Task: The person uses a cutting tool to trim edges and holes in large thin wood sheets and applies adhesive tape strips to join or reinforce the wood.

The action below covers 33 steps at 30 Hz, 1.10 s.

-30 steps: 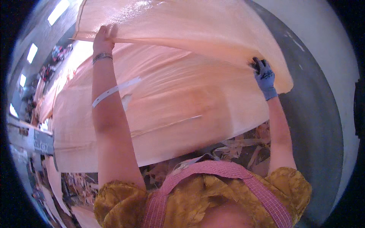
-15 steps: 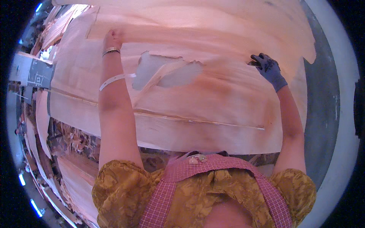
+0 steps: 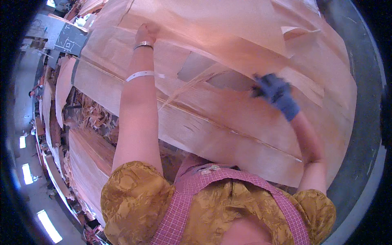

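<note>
Over the pale lower sheet [image 3: 232, 110], the upper sheet [image 3: 208, 22] is spread, its long near edge slanted down rightward and pinched by the left hand [image 3: 147, 33]; the blurred right hand's [image 3: 273, 89] grip cannot be told.

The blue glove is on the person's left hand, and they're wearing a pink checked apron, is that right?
Not quite: the head view shows the blue glove on the person's right hand, not the left. They are wearing a pink checked apron.
</note>
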{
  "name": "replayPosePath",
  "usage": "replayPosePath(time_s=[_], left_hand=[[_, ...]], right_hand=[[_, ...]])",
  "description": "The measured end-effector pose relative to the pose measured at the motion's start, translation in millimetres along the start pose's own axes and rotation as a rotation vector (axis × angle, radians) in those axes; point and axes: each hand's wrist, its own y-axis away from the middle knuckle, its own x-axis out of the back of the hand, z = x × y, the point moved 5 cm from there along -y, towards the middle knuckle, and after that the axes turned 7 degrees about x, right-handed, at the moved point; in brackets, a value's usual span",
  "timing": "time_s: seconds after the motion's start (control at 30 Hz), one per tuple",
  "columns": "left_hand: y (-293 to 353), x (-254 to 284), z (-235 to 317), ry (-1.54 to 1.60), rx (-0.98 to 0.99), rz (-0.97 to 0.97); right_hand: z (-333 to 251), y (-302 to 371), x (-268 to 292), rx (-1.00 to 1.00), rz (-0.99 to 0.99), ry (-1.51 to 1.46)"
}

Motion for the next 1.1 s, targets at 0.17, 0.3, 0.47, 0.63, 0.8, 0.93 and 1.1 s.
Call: replayPosePath(time_s=[0.17,0.3,0.47,0.63,0.8,0.93,1.1], left_hand=[[-46.6,-19.6,20.6,-0.500,-0.301,0.142],[-101.5,-1.6,63.1,-0.468,-0.310,-0.057],[-73.1,-36.2,11.1,-0.150,-0.172,-0.141],[-44.3,-40.5,-8.8,0.169,0.112,-0.364],[-40.7,-37.3,5.7,0.226,0.240,-0.394],[-78.6,-10.5,8.0,0.374,0.373,-0.280],[-102.4,31.7,11.6,0.334,0.344,-0.234]], right_hand=[[-90.8,-113.9,-75.0,-0.160,-0.243,-0.314],[-50.7,-141.6,-129.5,-0.296,-0.267,0.141],[-47.7,11.9,16.1,-0.626,0.150,-0.187],[-66.0,238.9,63.6,-1.384,-0.400,0.205],[-33.8,129.5,-9.6,-1.226,0.184,-0.168],[24.2,90.2,-56.5,-1.187,0.043,-0.010],[82.8,113.0,-65.1,-1.086,-0.023,0.202]])
